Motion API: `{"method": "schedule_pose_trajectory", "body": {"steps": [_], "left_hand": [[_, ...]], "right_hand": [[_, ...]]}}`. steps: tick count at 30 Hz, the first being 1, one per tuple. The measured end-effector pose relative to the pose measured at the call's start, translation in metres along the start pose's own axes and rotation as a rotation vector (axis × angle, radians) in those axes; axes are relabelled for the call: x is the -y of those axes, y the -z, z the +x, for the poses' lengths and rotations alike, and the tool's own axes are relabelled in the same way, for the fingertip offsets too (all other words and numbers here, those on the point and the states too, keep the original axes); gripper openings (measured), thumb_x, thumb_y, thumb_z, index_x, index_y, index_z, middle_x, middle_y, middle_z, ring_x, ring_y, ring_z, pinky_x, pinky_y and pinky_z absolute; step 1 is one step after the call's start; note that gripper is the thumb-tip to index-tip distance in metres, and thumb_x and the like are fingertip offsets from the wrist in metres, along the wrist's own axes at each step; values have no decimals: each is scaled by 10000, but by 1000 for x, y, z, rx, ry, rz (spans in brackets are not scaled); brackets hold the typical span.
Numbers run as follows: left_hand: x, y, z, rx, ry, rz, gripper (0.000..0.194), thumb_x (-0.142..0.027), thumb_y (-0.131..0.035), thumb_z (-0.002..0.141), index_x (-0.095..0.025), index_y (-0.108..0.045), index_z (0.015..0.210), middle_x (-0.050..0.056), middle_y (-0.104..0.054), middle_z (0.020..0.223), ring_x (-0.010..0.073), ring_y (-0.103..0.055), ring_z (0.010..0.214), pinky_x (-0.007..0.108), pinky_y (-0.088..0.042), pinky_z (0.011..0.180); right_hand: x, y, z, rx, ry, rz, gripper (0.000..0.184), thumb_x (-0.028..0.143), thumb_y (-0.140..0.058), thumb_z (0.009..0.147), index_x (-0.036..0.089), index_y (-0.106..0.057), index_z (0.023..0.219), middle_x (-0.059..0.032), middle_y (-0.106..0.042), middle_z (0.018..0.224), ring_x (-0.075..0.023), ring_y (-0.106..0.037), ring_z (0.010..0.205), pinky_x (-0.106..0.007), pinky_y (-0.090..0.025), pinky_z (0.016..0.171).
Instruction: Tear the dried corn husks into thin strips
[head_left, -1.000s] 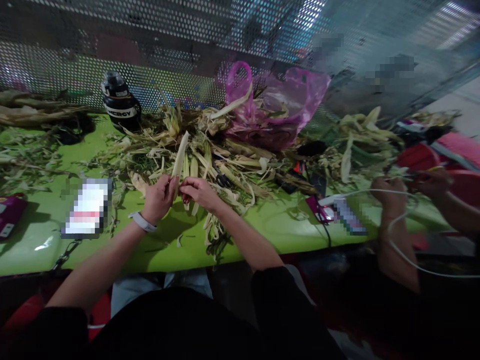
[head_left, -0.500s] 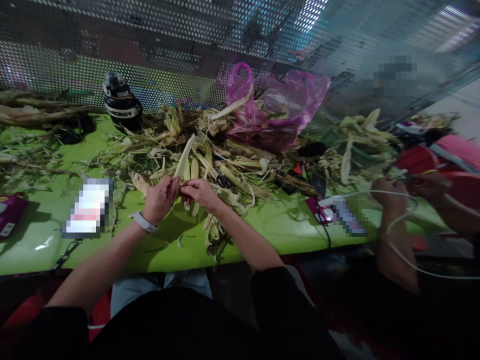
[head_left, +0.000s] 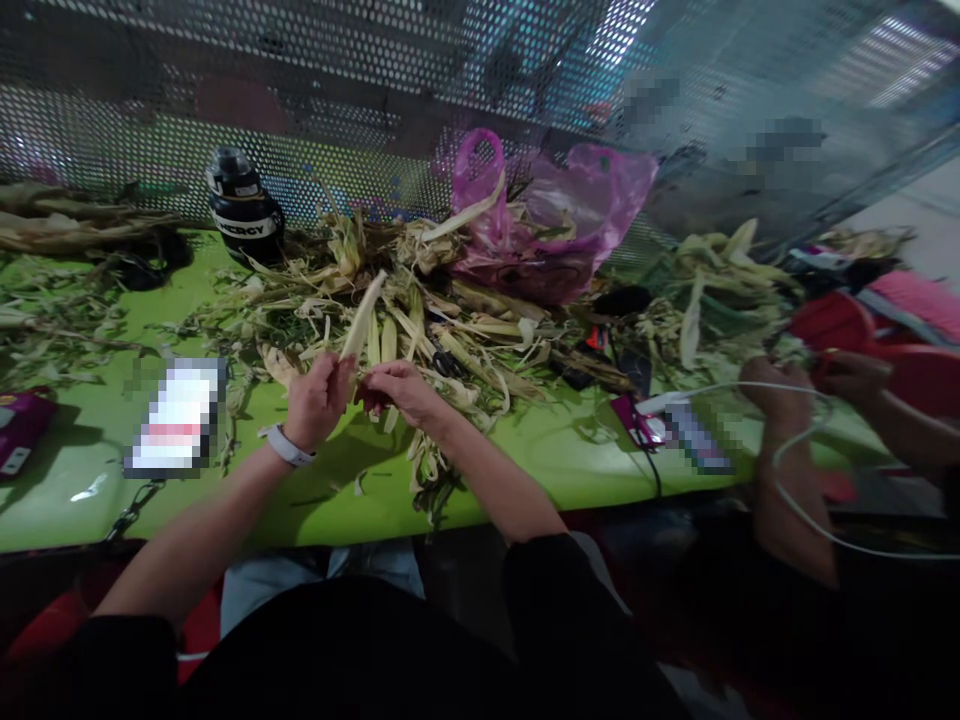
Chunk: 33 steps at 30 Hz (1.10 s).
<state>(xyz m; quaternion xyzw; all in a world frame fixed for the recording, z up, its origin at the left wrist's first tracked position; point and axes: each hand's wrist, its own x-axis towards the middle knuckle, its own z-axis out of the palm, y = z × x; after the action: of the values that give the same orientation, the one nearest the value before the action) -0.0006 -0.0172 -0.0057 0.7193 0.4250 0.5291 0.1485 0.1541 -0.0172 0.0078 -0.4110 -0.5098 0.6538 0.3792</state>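
Observation:
A long pale corn husk (head_left: 365, 315) sticks up from my left hand (head_left: 318, 402), which is closed around its lower end and wears a pale band at the wrist. Just to the right, my right hand (head_left: 403, 390) is closed in a pinch, fingertips pointing toward the left hand; whatever is between them is too small to make out. Behind both hands spreads a heap of dried husks and leaves (head_left: 480, 300). Dark-handled scissors (head_left: 448, 360) lie among the husks beyond my right hand.
On the green table (head_left: 315, 515) lie a phone (head_left: 176, 415) and a purple box (head_left: 22, 430) at left. A black bottle (head_left: 244, 210) and pink plastic bag (head_left: 555, 240) stand behind. At right, a co-worker's hands (head_left: 780, 385) work near a white cable (head_left: 780, 460).
My hands have drawn slightly apart; the left has shifted a little left with the husk. The co-worker's far hand has moved slightly.

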Motion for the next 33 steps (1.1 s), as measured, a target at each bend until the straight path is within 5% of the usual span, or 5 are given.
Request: {"method": "schedule_pose_trajectory", "body": {"steps": [4,10,17,33], "left_hand": [[1,3,4,-85,53,-60,309,-419,-467,931,-172,-558,770,-38,-466,510,72,-409,427,221,-291,451],[0,2,5,-16,71,-71,307,-424,-488,917,-171,-558,758,-30,-493,536,73,-419,438,216,-304,448],[-1,-4,0,82,159,-141,262,-405,-470,930,-176,-542,824,-53,-471,500,69,-430,400,191,-320,413],[-3,-6,-7,25,-33,-119,242,-373,-487,928,-165,-577,842,-47,-516,493,50,-423,375,171,-311,394]], "right_hand": [[4,-4,-5,137,-110,-155,153,250,-582,647,119,-626,583,-8,-621,490,-81,-536,407,-174,-407,405],[8,0,-4,-24,63,-61,269,370,-541,740,125,-626,670,14,-589,491,-64,-506,402,-171,-372,409],[5,-7,-4,-40,54,-70,155,285,-575,692,143,-589,633,29,-601,492,-63,-513,402,-176,-411,434],[8,2,-3,48,-198,132,122,254,-567,660,146,-577,605,22,-587,421,-56,-479,337,-137,-341,357]]}}
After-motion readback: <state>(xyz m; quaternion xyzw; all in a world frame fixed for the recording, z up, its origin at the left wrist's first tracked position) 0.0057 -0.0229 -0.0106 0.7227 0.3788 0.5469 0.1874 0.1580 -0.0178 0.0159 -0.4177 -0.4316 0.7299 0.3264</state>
